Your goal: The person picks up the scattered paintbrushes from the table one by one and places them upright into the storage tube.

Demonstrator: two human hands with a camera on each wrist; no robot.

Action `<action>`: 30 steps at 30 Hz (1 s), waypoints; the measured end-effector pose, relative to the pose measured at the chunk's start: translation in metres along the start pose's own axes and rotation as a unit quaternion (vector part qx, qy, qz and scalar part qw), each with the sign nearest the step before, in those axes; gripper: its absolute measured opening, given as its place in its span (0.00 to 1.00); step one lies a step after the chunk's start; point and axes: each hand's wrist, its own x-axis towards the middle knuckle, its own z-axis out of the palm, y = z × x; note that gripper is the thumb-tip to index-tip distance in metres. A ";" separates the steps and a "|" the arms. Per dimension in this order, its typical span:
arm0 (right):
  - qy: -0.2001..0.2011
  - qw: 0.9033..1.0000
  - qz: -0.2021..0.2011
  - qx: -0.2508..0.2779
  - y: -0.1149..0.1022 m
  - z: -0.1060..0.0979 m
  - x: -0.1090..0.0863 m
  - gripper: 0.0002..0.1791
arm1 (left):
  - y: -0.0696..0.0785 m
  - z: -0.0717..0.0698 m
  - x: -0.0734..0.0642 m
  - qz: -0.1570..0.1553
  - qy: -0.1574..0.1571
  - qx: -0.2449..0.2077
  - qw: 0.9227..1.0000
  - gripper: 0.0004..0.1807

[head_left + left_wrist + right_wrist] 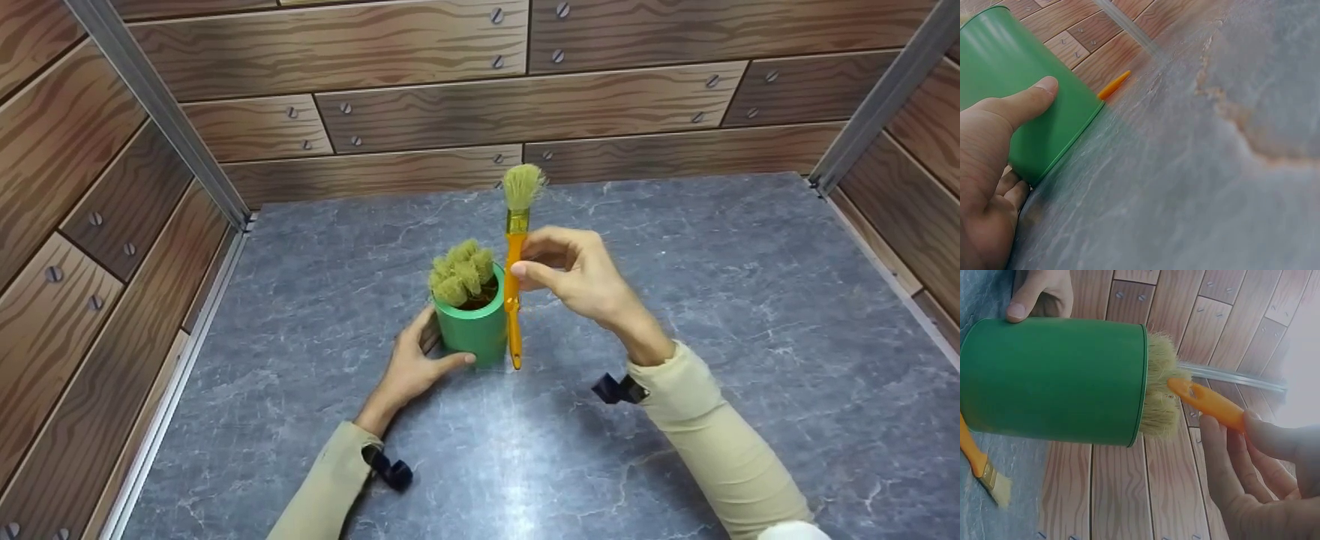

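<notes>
A green cylindrical can (472,330) stands upright on the table, with several pale bristle tufts (461,274) showing above its rim. My left hand (412,364) grips its lower part, thumb on the near side and fingers round the left. Beside the can's right rim, my right hand (581,274) pinches a paintbrush (512,277) by its orange handle, bristles up. In the right wrist view, the holed end of that handle (1216,408) points down toward the tufts. A second paintbrush (977,461) lies on the table next to the can, partly hidden from above by the held one.
The can and the lying brush are on a grey marbled table (315,390). Wood-patterned panels (420,112) close off the back and sides. Metal strips (165,127) run along the corners. Dark devices (619,388) are strapped at both wrists.
</notes>
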 end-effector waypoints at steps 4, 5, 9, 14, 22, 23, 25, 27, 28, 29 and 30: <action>-0.004 1.000 -0.015 -0.009 -0.001 0.006 0.002 0.07 | 0.000 0.000 0.000 0.001 0.000 0.002 1.000 0.59; -0.004 1.000 -0.020 -0.014 -0.002 0.007 0.002 0.07 | 0.000 -0.001 0.000 0.001 0.000 0.004 1.000 0.59; -0.002 0.999 -0.038 -0.036 -0.003 0.014 0.004 0.06 | 0.000 -0.001 0.000 0.003 -0.001 0.005 1.000 0.59; 0.002 0.996 -0.056 -0.066 -0.003 0.022 0.007 0.07 | 0.001 -0.001 0.000 0.002 -0.004 0.008 1.000 0.58; -0.003 0.992 -0.066 -0.103 0.000 0.032 0.008 0.06 | 0.001 -0.002 -0.001 -0.013 -0.004 0.014 1.000 0.60; -0.003 0.992 -0.065 -0.106 0.001 0.033 0.008 0.06 | 0.001 -0.002 -0.001 -0.013 -0.005 0.014 1.000 0.59; -0.004 0.992 -0.063 -0.110 0.002 0.035 0.008 0.06 | 0.000 -0.002 -0.001 -0.010 -0.006 0.013 1.000 0.59; -0.005 0.992 -0.062 -0.113 0.003 0.036 0.008 0.06 | 0.000 -0.002 -0.001 -0.006 -0.008 0.012 1.000 0.58; -0.006 0.992 -0.061 -0.112 0.004 0.036 0.008 0.06 | -0.001 -0.002 -0.001 -0.005 -0.008 0.012 1.000 0.57; -0.008 0.992 -0.061 -0.110 0.004 0.037 0.008 0.06 | -0.001 -0.002 -0.001 -0.003 -0.008 0.011 1.000 0.57; -0.011 0.992 -0.060 -0.107 0.005 0.037 0.008 0.07 | -0.001 -0.002 -0.001 -0.001 -0.009 0.010 1.000 0.57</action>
